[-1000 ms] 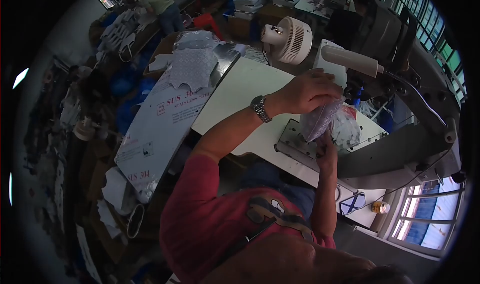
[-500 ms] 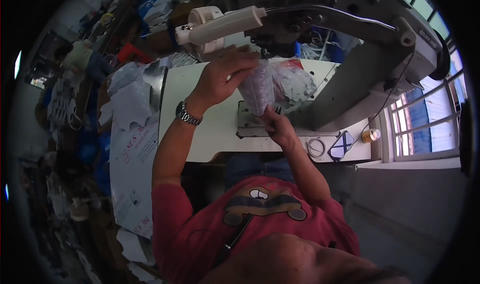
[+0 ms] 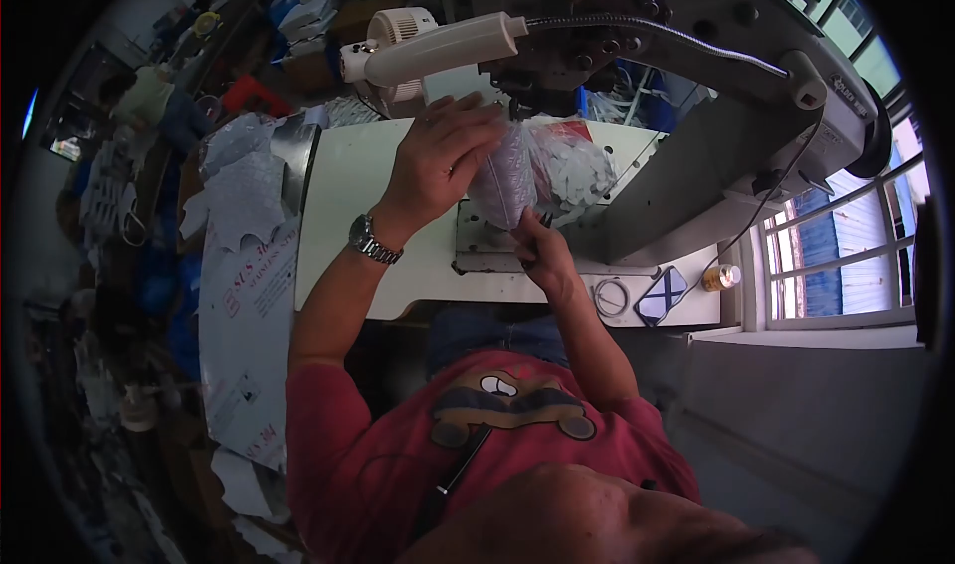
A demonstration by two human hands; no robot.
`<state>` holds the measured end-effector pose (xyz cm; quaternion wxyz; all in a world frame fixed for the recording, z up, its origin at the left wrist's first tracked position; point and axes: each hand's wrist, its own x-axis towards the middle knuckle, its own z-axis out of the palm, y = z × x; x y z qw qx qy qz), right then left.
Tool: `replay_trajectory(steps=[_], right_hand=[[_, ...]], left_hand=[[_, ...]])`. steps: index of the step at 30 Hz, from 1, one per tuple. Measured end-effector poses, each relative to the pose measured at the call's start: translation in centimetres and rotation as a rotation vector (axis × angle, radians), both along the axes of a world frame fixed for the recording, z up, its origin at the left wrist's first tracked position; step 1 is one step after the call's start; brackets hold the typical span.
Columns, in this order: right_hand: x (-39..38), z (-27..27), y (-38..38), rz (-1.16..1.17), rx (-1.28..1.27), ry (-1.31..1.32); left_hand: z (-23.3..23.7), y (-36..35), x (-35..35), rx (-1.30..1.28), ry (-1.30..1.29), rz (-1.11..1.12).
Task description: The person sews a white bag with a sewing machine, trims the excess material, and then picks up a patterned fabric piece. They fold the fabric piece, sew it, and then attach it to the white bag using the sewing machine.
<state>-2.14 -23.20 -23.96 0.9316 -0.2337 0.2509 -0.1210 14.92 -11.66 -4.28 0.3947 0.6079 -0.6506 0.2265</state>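
Note:
A pale lilac stitched fabric piece [image 3: 502, 186] with a seam down its middle stands under the head of a sewing machine [image 3: 662, 181]. My left hand [image 3: 438, 166], with a metal watch [image 3: 370, 238] on its wrist, touches the piece's left side. Its fingers stretch toward the needle area, thumb apart. Fingers of my right hand [image 3: 545, 256] are closed on the lower tip of the piece. Just right of the fabric lies a clear plastic bag [image 3: 572, 171] with white cut pieces in it. The needle itself is hidden.
Above my hands hangs a cream lamp-like device [image 3: 438, 57]. On the white table [image 3: 343, 216] lie a cable coil [image 3: 611, 296], a phone [image 3: 662, 295] and a small jar [image 3: 721, 278]. A printed sheet [image 3: 249, 335] is at left. Another person [image 3: 154, 106] is farther off.
The view has shifted slightly, so the scene sits farther left. Both hands stay at the fabric piece, and the left fingers have moved a little along its edge.

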Motion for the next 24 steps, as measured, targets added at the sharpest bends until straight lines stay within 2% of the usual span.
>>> replay_trajectory(steps=[4, 14, 21, 24], right_hand=[[-0.5, -1.0, -0.9, -0.035, 0.032, -0.049], [-0.2, 0.6, -1.8, -0.083, 0.087, -0.063], [0.5, 1.6, -2.1, -0.112, -0.074, -0.031], [1.2, 1.6, -2.7, -0.113, -0.172, 0.001]], left_hand=[[-0.3, -0.1, -1.2, -0.037, 0.038, 0.036], [-0.5, 0.5, -4.3, -0.015, -0.086, 0.250], [-0.1, 0.7, -7.0, 0.056, -0.161, 0.360], [-0.4, 1.0, -7.2, 0.045, -0.167, 0.327]])
